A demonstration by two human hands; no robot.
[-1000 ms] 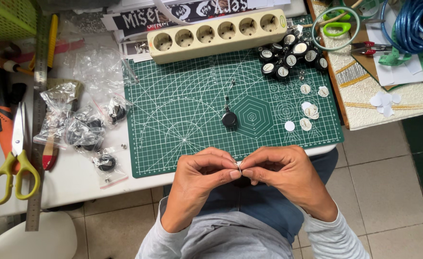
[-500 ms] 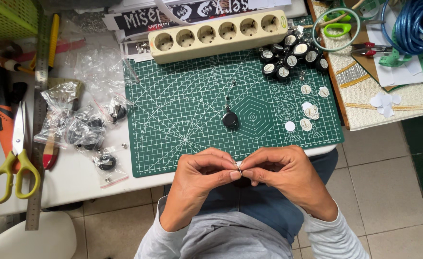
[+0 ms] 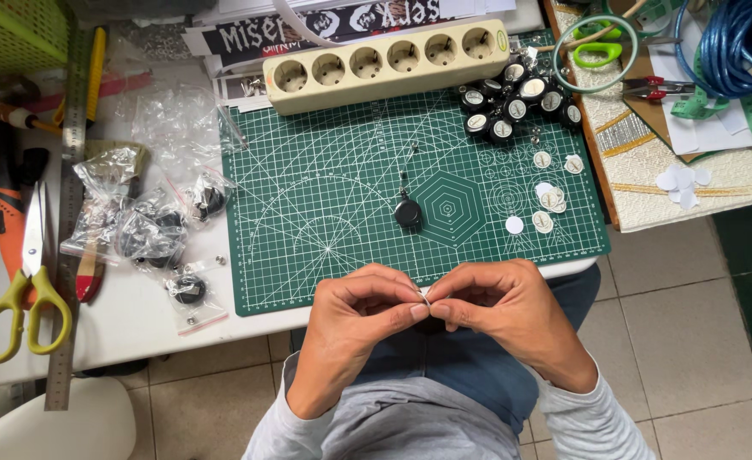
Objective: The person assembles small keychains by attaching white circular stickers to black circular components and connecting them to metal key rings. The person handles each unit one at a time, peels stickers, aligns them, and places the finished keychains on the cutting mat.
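Observation:
My left hand (image 3: pixel 360 319) and my right hand (image 3: pixel 502 317) meet fingertip to fingertip just below the table's front edge, above my lap. Together they pinch a tiny pale piece (image 3: pixel 425 298), mostly hidden by the fingers. On the green cutting mat (image 3: pixel 325 213) beyond them lies a small black round reel with a short clip (image 3: pixel 407 209). Several white round stickers (image 3: pixel 546 198) lie at the mat's right side, and a cluster of black round reels (image 3: pixel 516 98) sits at its far right corner.
A beige power strip (image 3: pixel 384 64) lies across the mat's far edge. Clear plastic bags with black parts (image 3: pixel 141 226) sit left of the mat. Yellow-handled scissors (image 3: pixel 26 281) and a metal ruler (image 3: pixel 69 213) lie at far left. Green-handled scissors (image 3: pixel 602 43) and a blue cable (image 3: pixel 738 43) are at right.

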